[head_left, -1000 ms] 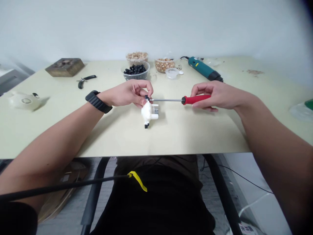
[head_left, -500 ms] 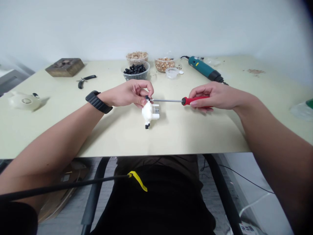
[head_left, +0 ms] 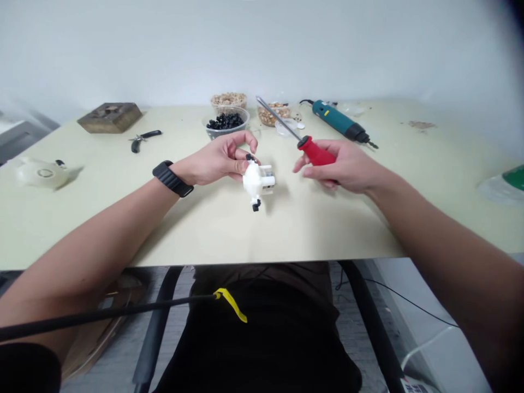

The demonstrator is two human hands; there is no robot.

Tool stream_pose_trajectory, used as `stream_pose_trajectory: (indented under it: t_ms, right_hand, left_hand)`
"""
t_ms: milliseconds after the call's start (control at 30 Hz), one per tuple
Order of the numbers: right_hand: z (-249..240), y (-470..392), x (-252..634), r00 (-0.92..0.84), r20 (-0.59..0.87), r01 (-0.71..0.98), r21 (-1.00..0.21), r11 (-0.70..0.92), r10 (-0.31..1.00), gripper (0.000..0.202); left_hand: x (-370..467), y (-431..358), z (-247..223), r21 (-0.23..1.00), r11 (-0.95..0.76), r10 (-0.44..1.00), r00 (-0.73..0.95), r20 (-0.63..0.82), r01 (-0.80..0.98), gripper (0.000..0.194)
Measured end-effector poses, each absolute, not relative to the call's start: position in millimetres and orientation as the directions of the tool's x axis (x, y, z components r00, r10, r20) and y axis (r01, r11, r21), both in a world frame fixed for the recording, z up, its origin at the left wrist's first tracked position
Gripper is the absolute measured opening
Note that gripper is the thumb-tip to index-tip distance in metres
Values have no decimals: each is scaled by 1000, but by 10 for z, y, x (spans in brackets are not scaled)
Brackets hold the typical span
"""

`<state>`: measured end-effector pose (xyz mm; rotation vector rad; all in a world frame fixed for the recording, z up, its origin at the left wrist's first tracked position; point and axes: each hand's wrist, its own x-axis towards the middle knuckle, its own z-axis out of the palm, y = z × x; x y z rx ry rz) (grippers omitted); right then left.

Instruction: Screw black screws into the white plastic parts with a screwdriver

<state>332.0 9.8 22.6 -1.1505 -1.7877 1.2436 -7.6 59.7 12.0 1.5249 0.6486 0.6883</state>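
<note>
A small white plastic part (head_left: 254,181) with black pieces at its upper and lower ends is held above the table by my left hand (head_left: 223,158). The thumb and fingers close on its upper end, and the index finger is curled above it. White prongs on the part point right. My right hand (head_left: 341,166) is wrapped round the red handle of a screwdriver (head_left: 317,152). Its metal shaft points up and to the left, apart from the white part.
Tubs of black pieces (head_left: 225,121), light pieces (head_left: 228,100) and brown pieces (head_left: 268,115) stand at the back. Nearby are a green rotary tool (head_left: 338,120), pliers (head_left: 143,139), a block (head_left: 110,117) and a whitish object (head_left: 43,173). The table's front edge (head_left: 266,261) is close.
The screwdriver's tip has left the white part and swung upward, and my right hand has shifted left. The white part has turned slightly in my left hand.
</note>
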Motion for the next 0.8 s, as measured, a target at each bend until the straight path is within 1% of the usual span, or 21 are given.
stream_pose_trajectory:
  t_ms: [33, 100, 200, 333, 433, 500, 567, 600, 667, 733, 800]
  right_hand:
    - [192, 59, 3205, -399, 62, 234, -958, 167, 915, 71]
    - [130, -9, 3013, -414, 84, 186, -967, 175, 906, 74]
    - [54, -55, 2881, -397, 84, 169, -972, 163, 914, 73]
    - [21, -44, 2911, -338, 155, 141, -967, 213, 928, 79]
    - [69, -59, 2934, -286, 174, 201, -951, 236, 942, 78]
    - [115, -90, 2916, -262, 171, 269, -932, 242, 950, 76]
    - [148, -121, 2880, -246, 171, 319, -915, 246, 954, 76]
    - [156, -131, 2862, -244, 170, 336, -909, 247, 955, 75]
    - [151, -125, 2844, -255, 150, 362, -901, 238, 955, 73]
    - [131, -82, 2871, -255, 142, 377, -896, 234, 956, 70]
    - [111, -12, 2955, -231, 178, 397, -880, 260, 956, 65]
  left_hand:
    - [-55, 589, 101, 998, -61, 748, 662, 52, -10, 66]
    - [-13, 577, 54, 998, -56, 751, 658, 62, -30, 67]
    - [36, 577, -28, 997, -35, 747, 661, 76, -76, 65]
    - [98, 539, -112, 987, 32, 755, 651, 78, -156, 58]
    - [189, 411, -105, 977, 102, 791, 611, 33, -186, 45]
    - [275, 288, -72, 964, 190, 772, 634, -31, -184, 39]
    - [366, 166, -37, 945, 271, 723, 687, -76, -181, 43]
    - [409, 113, -24, 939, 288, 709, 701, -76, -190, 46]
    - [479, 39, -13, 934, 272, 729, 683, -44, -231, 49]
    - [520, 10, -16, 935, 227, 793, 609, -15, -273, 49]
    - [528, 24, -29, 935, 194, 858, 513, -16, -295, 48]
